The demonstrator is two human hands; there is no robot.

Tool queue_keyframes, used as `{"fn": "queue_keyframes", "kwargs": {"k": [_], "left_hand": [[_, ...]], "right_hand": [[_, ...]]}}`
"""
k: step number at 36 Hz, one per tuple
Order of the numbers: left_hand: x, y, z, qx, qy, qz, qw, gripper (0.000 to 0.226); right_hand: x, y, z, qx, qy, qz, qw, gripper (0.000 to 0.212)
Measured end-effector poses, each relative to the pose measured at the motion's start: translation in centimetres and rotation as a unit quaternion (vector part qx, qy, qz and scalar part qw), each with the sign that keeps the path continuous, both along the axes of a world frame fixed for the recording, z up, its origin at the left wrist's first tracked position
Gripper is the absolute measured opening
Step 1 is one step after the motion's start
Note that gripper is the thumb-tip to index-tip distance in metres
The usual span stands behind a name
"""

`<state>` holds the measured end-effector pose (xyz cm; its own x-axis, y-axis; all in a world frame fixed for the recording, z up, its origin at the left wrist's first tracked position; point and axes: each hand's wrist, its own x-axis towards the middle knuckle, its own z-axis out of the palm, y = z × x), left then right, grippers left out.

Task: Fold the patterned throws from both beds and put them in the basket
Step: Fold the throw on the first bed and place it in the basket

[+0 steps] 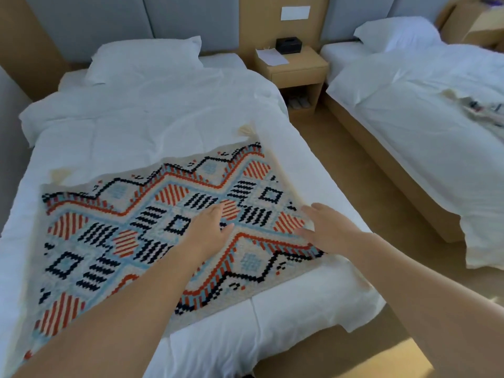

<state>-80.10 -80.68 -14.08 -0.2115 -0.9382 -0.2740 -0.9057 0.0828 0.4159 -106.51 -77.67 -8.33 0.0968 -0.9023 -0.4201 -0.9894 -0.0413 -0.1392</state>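
Note:
A patterned throw [114,222] with red, blue and black diamonds lies spread flat across the foot of the left bed [141,126]. My left hand [208,227] rests flat on its middle, fingers apart. Near the throw's right edge my right hand [324,222] lies palm down, fingers spread, holding nothing. A second patterned throw [476,109] lies crumpled on the right bed [425,126], at the frame's right edge. No basket is in view.
A wooden nightstand [293,66] with a black box and paper stands between the beds. Each bed has a white pillow [144,60] at its head. A strip of tan floor [354,192] runs between the beds.

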Motion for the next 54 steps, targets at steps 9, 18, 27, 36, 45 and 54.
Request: {"fn": "queue_keyframes", "kwargs": {"k": [9,18,27,36,45,54], "left_hand": [[-2.1,-5.9,-5.5,0.053,-0.006,0.059,0.997,0.067],[-4.8,-13.2,-15.0,0.092,-0.065,0.138,0.984,0.067],[-7.4,-23.0,-29.7,0.096,-0.150,0.114,0.977,0.070],[-8.5,-31.1,-36.8,-0.005,-0.158,0.176,0.972,0.071],[-8.4,-32.4,-40.4,-0.062,-0.123,0.227,0.964,0.069],[-8.1,-32.9,-42.3,-0.057,-0.126,0.220,0.966,0.071]], "right_hand": [[-0.6,-9.6,-5.7,0.068,0.004,0.050,0.996,0.066],[0.3,-20.8,-17.0,0.143,0.008,0.157,0.977,0.064],[-1.0,-29.2,-32.5,0.107,0.009,0.161,0.981,0.070],[-1.0,-36.7,-39.5,-0.025,0.013,0.200,0.979,0.075],[1.3,-48.2,-41.5,-0.087,0.008,0.196,0.977,0.072],[2.8,-58.5,-41.6,-0.125,0.032,0.198,0.972,0.062]]}}
